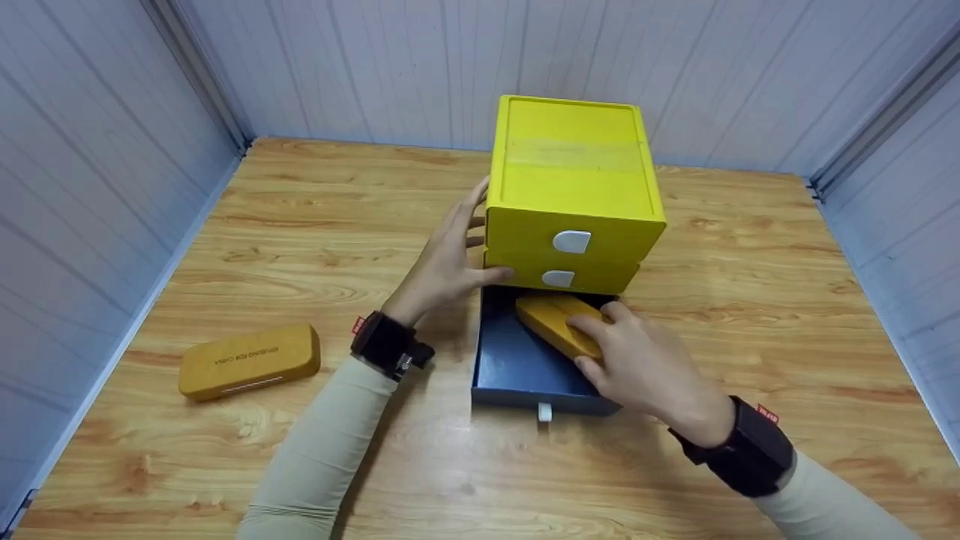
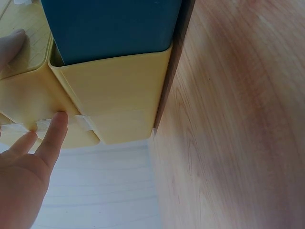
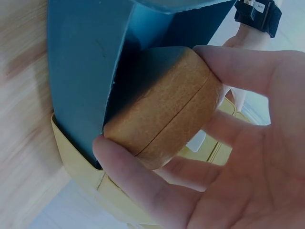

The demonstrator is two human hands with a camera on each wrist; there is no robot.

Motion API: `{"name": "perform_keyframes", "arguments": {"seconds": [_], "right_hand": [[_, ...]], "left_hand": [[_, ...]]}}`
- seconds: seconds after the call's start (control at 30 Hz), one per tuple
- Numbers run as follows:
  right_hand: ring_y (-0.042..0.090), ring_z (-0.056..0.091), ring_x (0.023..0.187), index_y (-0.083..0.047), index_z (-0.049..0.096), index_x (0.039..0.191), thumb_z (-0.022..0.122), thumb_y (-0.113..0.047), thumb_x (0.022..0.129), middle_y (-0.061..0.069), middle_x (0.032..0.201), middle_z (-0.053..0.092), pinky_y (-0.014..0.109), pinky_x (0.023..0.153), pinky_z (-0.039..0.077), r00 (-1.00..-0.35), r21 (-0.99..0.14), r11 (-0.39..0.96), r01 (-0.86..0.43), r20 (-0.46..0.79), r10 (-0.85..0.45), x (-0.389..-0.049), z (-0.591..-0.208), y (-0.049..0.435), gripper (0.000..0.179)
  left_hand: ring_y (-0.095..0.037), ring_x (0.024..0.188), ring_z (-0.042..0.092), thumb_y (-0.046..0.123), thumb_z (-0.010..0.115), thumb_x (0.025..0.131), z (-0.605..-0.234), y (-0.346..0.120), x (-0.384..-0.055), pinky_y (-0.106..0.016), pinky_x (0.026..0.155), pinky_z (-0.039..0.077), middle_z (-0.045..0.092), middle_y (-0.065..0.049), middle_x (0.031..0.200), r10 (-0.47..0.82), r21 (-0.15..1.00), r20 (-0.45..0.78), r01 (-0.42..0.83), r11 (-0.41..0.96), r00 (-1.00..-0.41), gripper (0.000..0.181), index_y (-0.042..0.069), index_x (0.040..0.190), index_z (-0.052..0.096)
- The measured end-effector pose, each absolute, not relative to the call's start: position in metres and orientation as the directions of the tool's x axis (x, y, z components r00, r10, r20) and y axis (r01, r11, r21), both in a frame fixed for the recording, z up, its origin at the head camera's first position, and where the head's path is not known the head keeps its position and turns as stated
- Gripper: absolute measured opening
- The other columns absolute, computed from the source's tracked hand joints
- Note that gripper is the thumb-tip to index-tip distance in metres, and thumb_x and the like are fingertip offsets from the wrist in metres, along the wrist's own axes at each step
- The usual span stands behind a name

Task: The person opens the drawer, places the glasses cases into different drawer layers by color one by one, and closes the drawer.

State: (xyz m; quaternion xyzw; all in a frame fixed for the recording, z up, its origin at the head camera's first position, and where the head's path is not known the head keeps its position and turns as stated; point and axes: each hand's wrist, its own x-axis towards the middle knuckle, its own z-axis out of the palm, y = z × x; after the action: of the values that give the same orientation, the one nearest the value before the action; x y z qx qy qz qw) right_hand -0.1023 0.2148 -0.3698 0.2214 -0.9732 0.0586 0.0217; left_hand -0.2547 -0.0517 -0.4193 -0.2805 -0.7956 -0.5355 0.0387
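A yellow drawer box (image 1: 577, 150) with white pull tabs stands on the table, its dark blue bottom drawer (image 1: 517, 360) pulled out toward me. My right hand (image 1: 637, 360) grips a tan glasses case (image 1: 551, 319) between thumb and fingers, tilted, its far end inside the drawer. In the right wrist view the case (image 3: 167, 114) shows a seam along its end, with fingertips at the drawer wall (image 3: 86, 71). My left hand (image 1: 446, 259) rests against the left side of the box, thumb at its front edge. Its fingers touch the yellow side (image 2: 38, 95) in the left wrist view.
A second tan glasses case (image 1: 251, 360) with printed letters lies on the wooden table (image 1: 337, 195), left of my left forearm. Pale panel walls (image 1: 375, 67) enclose the back and both sides. A white tab (image 1: 545, 412) sticks out from the drawer front.
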Motion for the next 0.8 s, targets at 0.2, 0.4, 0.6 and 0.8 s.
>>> {"name": "perform_keyframes", "arguments": {"seconds": [0.2, 0.4, 0.6, 0.8], "right_hand": [[0.041, 0.070, 0.085, -0.009, 0.072, 0.133, 0.079, -0.028, 0.095, 0.026, 0.111, 0.066, 0.055, 0.069, 0.062, -0.916, -0.089, 0.913, -0.397, 0.097, -0.389, -0.103, -0.370, 0.208, 0.043], [0.041, 0.068, 0.076, -0.008, 0.071, 0.129, 0.081, -0.028, 0.094, 0.026, 0.106, 0.065, 0.053, 0.062, 0.060, -0.921, -0.058, 0.922, -0.382, 0.109, -0.375, -0.102, -0.369, 0.204, 0.041], [0.041, 0.067, 0.074, -0.004, 0.072, 0.122, 0.083, -0.029, 0.092, 0.024, 0.111, 0.062, 0.052, 0.060, 0.060, -0.909, -0.032, 0.919, -0.393, 0.162, -0.384, -0.103, -0.375, 0.202, 0.040], [0.041, 0.064, 0.069, -0.002, 0.071, 0.113, 0.083, -0.032, 0.091, 0.024, 0.102, 0.062, 0.052, 0.057, 0.058, -0.903, -0.009, 0.922, -0.387, 0.204, -0.377, -0.103, -0.380, 0.200, 0.039]], "left_hand": [[-0.023, 0.139, 0.055, 0.015, 0.094, 0.081, -0.420, -0.051, -0.256, -0.037, 0.111, 0.052, 0.026, 0.000, 0.173, 0.411, 0.820, 0.385, 0.511, 0.257, -0.826, 0.123, 0.038, 0.171, 0.013], [-0.022, 0.141, 0.054, 0.016, 0.095, 0.081, -0.419, -0.051, -0.256, -0.031, 0.110, 0.052, 0.025, 0.004, 0.173, 0.407, 0.820, 0.378, 0.505, 0.270, -0.832, 0.124, 0.043, 0.170, 0.012], [-0.022, 0.141, 0.053, 0.016, 0.094, 0.081, -0.419, -0.051, -0.255, -0.038, 0.112, 0.051, 0.026, 0.004, 0.172, 0.405, 0.822, 0.372, 0.499, 0.274, -0.835, 0.124, 0.046, 0.169, 0.012], [-0.023, 0.142, 0.052, 0.019, 0.095, 0.081, -0.419, -0.051, -0.255, -0.037, 0.112, 0.051, 0.026, 0.004, 0.173, 0.403, 0.813, 0.376, 0.505, 0.288, -0.835, 0.124, 0.043, 0.170, 0.012]]}}
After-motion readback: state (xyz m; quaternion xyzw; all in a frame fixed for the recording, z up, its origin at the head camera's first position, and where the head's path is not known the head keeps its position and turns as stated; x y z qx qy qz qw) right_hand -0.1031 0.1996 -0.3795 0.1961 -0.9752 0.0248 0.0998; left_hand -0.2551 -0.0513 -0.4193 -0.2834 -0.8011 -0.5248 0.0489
